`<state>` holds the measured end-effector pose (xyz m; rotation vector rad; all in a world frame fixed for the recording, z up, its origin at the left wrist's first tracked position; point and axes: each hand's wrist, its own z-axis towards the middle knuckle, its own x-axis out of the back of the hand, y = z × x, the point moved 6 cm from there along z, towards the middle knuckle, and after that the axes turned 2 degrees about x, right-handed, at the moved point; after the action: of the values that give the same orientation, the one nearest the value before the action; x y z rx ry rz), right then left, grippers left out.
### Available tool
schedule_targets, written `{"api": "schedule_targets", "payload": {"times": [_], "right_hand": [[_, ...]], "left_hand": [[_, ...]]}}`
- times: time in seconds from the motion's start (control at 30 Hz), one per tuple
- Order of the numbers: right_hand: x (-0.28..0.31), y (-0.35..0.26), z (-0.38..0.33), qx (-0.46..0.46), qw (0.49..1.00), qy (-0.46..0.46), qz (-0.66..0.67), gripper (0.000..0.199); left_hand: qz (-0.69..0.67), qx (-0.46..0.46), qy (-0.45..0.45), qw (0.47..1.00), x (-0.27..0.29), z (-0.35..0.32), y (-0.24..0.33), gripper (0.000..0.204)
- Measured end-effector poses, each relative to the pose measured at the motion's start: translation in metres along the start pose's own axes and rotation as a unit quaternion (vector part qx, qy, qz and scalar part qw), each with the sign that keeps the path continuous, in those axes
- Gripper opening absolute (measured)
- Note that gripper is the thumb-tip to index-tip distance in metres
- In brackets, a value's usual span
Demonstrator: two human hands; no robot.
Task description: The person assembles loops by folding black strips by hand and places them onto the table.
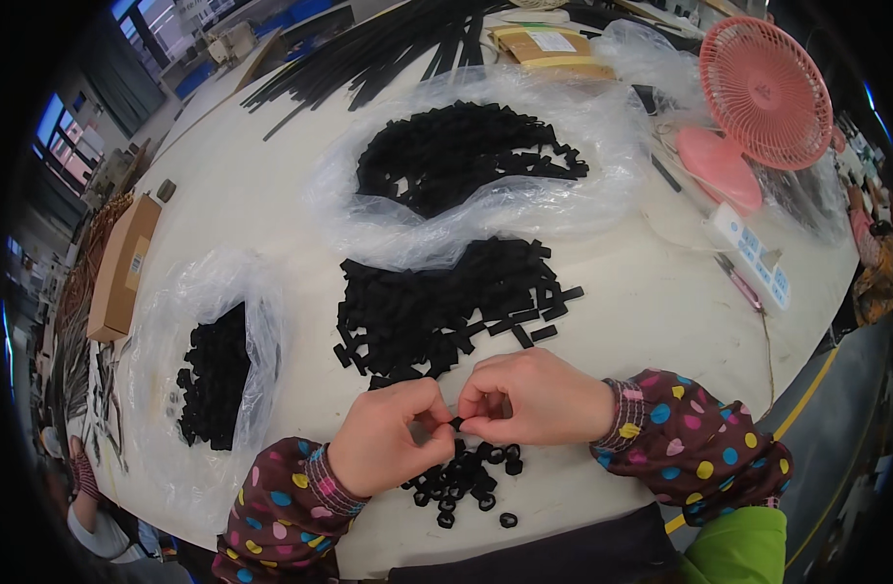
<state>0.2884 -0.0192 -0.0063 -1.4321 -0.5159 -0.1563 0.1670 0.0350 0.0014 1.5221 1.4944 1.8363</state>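
Head view: left hand (388, 438) and right hand (524, 397) pinch a small black rubber piece (456, 422) between fingertips; it looks light, soft, bendable, best held by its ends

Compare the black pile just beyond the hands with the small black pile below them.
The far pile is large, made of flat strips, and lies beyond both hands. The near pile is small, made of curled ring-like pieces, and lies by the table edge. Both are black and lie loose on the table.
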Motion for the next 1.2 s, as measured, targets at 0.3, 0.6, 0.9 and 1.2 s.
{"api": "schedule_targets", "payload": {"times": [0.3, 0.6, 0.9, 1.2], "right_hand": [[0.006, -0.001, -0.002, -0.097, 0.968, 0.023, 0.231, 0.014], [-0.008, -0.003, -0.003, -0.138, 0.878, -0.007, 0.459, 0.011], [0.007, -0.012, -0.005, 0.032, 0.979, 0.175, 0.096, 0.011], [0.001, -0.020, -0.005, 0.074, 0.974, 0.193, -0.092, 0.015]], "left_hand": [[-0.313, 0.041, -0.043, 0.948, 0.005, 0.005, -0.010, 0.012], [-0.500, -0.008, -0.099, 0.860, -0.002, 0.000, -0.012, 0.015], [-0.360, 0.013, 0.039, 0.932, 0.002, 0.002, -0.008, 0.013], [0.042, -0.068, 0.138, 0.987, 0.012, -0.003, 0.010, 0.012]]}}
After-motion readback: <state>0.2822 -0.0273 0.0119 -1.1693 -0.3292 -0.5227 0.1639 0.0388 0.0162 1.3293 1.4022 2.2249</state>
